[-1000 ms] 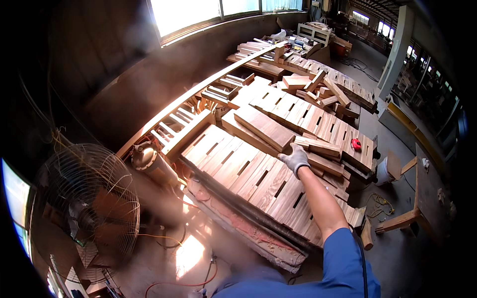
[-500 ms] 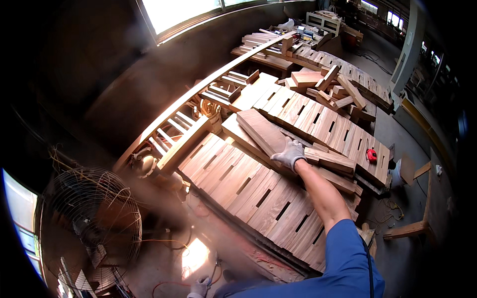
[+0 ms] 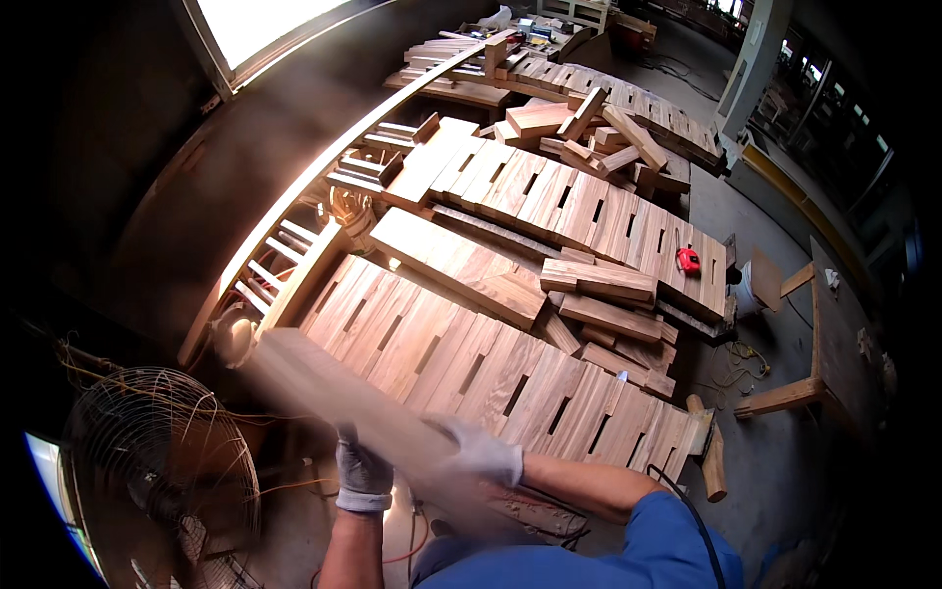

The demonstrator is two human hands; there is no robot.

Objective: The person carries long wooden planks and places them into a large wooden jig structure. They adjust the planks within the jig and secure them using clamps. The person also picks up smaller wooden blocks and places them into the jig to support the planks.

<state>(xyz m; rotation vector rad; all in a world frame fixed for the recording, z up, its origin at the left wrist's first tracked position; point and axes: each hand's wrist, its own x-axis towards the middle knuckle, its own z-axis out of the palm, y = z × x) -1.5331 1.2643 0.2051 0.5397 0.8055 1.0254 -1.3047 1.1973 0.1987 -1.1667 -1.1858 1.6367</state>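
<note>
A thick wooden board [image 3: 358,407], smeared by motion, slants through the air above the near side of the slotted wooden row. My left hand [image 3: 363,473], in a grey glove, is closed on its left edge. On the opposite edge lies my right hand [image 3: 483,454], gloved in pale grey and blurred, with its fingers against the board. Beneath and beyond it runs a row of light wooden pieces [image 3: 471,373] with dark slots. Behind that row rests another board [image 3: 461,260].
Several loose blocks [image 3: 613,314] are piled between the two slotted rows. A red tape measure [image 3: 688,261] lies on the farther row [image 3: 579,211]. To the left stands a wire-caged fan [image 3: 162,461]. A wooden frame [image 3: 819,344] stands at the right; cords cross the floor.
The board has come off the stack and toward me, now between both hands. My left hand has risen from the lower edge near the hose to grip it. The view has shifted.
</note>
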